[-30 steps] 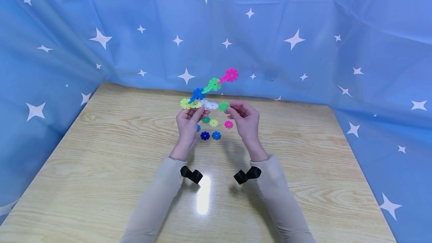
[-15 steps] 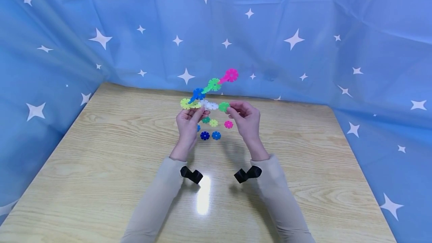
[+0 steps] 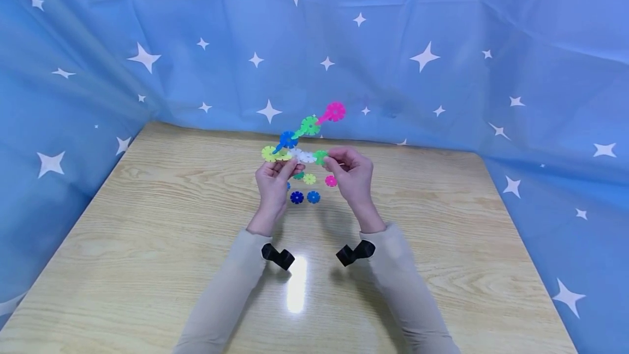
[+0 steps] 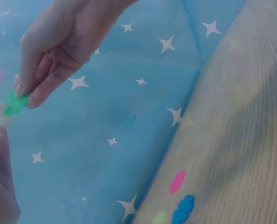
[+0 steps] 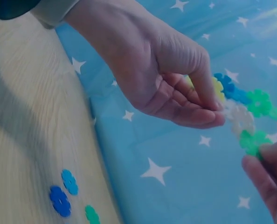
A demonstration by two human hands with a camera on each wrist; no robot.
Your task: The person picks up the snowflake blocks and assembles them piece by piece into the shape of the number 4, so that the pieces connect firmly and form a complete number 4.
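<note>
My left hand (image 3: 272, 186) pinches a chain of notched plastic snowflake discs, raised over the table. Its thumb and fingers are at the white discs (image 3: 308, 157), which the right wrist view shows close up. Yellow discs (image 3: 268, 153) lie at the left end; from there blue (image 3: 288, 139), green (image 3: 310, 125) and pink discs (image 3: 336, 111) slant up to the right. Between thumb and fingers, my right hand (image 3: 355, 178) pinches a separate-coloured green disc (image 5: 252, 142), its edge right at the last white disc, overlapping it in the head view.
On the wooden table (image 3: 147, 245) below the hands lie several loose discs, among them a dark blue disc (image 3: 297, 197), a lighter blue disc (image 3: 313, 197), a yellow disc (image 3: 309, 178) and a pink disc (image 3: 331, 181). A blue star-patterned curtain (image 3: 373, 70) stands behind.
My right hand has moved slightly left with the green disc, closing the gap to the white disc. The left hand and chain have hardly moved.
</note>
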